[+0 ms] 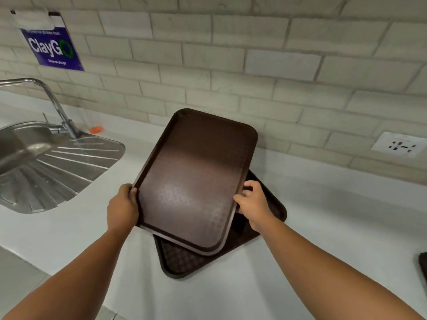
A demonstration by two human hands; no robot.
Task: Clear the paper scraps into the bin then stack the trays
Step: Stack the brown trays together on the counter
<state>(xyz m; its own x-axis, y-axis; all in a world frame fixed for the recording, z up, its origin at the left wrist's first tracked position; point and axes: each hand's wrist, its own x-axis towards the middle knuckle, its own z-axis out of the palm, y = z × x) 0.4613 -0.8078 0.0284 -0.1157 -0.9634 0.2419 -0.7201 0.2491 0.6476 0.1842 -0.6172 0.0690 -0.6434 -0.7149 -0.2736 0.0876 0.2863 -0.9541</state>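
With my left hand (123, 205) and right hand (253, 204) gripping the top tray (196, 179) at frame centre, I should rotate it square over the lower tray (184, 262) on the bench (323, 227) before lowering.

A dark brown rectangular plastic tray (196, 181) is held by its long rims, the left rim gripped by the left hand (122, 209) and the right rim by the right hand (253, 204). A second dark brown textured tray (184, 259) is seen beneath it, laid flat on the white countertop (323, 227) and turned at an angle to the first. A stainless steel sink with a ribbed drainboard (46, 162) and a chrome tap (46, 98) are set at the left, and a small orange round item (96, 129) is seen near the tap's base. A blue "ClayGO" sign (53, 48) and a white wall socket (401, 145) are fixed to the pale tiled wall (231, 54).
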